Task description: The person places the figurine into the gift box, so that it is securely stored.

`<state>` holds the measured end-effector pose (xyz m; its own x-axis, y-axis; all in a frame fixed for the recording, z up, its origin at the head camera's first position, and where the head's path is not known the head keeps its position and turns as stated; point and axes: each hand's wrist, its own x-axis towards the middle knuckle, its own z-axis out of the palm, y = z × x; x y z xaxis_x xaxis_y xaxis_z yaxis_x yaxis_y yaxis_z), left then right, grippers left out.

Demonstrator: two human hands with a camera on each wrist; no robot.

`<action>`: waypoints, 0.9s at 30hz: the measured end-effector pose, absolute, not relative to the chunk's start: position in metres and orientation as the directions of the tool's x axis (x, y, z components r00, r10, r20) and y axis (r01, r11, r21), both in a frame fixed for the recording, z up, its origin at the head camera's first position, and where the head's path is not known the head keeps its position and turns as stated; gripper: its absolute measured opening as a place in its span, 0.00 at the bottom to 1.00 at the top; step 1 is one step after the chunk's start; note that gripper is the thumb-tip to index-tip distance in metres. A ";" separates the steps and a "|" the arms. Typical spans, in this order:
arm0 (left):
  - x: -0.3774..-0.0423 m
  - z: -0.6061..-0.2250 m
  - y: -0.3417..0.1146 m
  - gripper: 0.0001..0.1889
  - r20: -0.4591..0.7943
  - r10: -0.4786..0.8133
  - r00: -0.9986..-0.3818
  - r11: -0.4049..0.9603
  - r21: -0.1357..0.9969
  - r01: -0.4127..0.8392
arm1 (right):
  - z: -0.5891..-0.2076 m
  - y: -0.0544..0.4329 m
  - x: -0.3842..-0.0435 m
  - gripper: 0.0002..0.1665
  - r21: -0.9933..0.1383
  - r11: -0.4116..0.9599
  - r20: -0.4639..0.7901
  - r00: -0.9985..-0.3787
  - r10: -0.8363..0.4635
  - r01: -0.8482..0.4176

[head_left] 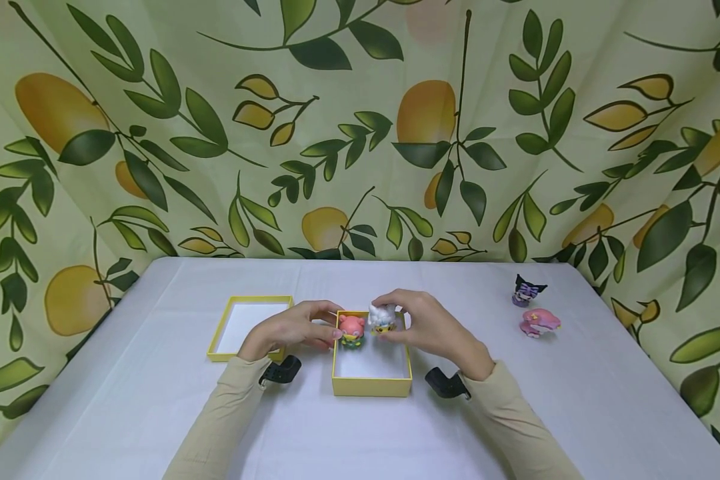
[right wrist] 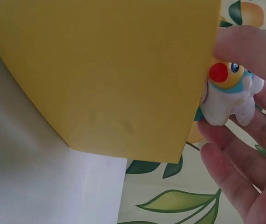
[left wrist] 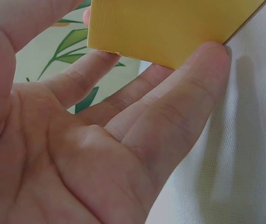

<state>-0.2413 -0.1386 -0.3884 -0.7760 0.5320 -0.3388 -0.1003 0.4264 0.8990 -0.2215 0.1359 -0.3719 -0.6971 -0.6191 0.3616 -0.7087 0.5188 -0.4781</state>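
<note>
Over the back of the yellow-rimmed box [head_left: 372, 387], my right hand [head_left: 429, 327] pinches a small white figurine [head_left: 383, 319] between thumb and fingers. In the right wrist view this figurine [right wrist: 226, 100] shows a yellow face, a red cheek and blue trim, partly behind the box wall [right wrist: 105, 84]. My left hand [head_left: 300, 327] touches the box's left side, its fingers [left wrist: 170, 107] fairly straight against the yellow outer wall [left wrist: 161, 28]. The left thumb reaches up near the rim, beside a pink figurine [head_left: 351, 329] with a green base at the box's back left.
A shallow yellow-edged lid [head_left: 219, 341] with a white inside lies left of the box, partly behind my left hand. Toward the right of the white table [head_left: 576, 400] stand a black-and-purple figurine [head_left: 525, 292] and a pink figurine [head_left: 540, 323]. A leaf-patterned curtain [head_left: 360, 160] hangs behind.
</note>
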 end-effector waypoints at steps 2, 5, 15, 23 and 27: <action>-0.241 -0.389 -0.139 0.29 -0.338 0.533 -0.776 0.428 0.899 -0.097 | -0.373 0.135 -0.221 0.26 -0.478 0.520 0.355 -0.697 -0.622 -0.708; -0.241 -0.388 -0.139 0.29 -0.335 0.538 -0.773 0.421 0.902 -0.098 | -0.374 0.133 -0.221 0.26 -0.472 0.528 0.344 -0.699 -0.627 -0.706; -0.242 -0.389 -0.139 0.29 -0.329 0.547 -0.770 0.408 0.908 -0.097 | -0.380 0.130 -0.221 0.27 -0.448 0.587 0.297 -0.732 -0.613 -0.674; -0.242 -0.388 -0.139 0.29 -0.337 0.541 -0.770 0.411 0.905 -0.107 | -0.381 0.126 -0.219 0.29 -0.460 0.614 0.244 -0.756 -0.608 -0.642; -0.242 -0.388 -0.139 0.30 -0.342 0.536 -0.772 0.417 0.902 -0.111 | -0.381 0.125 -0.218 0.29 -0.442 0.628 0.245 -0.760 -0.603 -0.640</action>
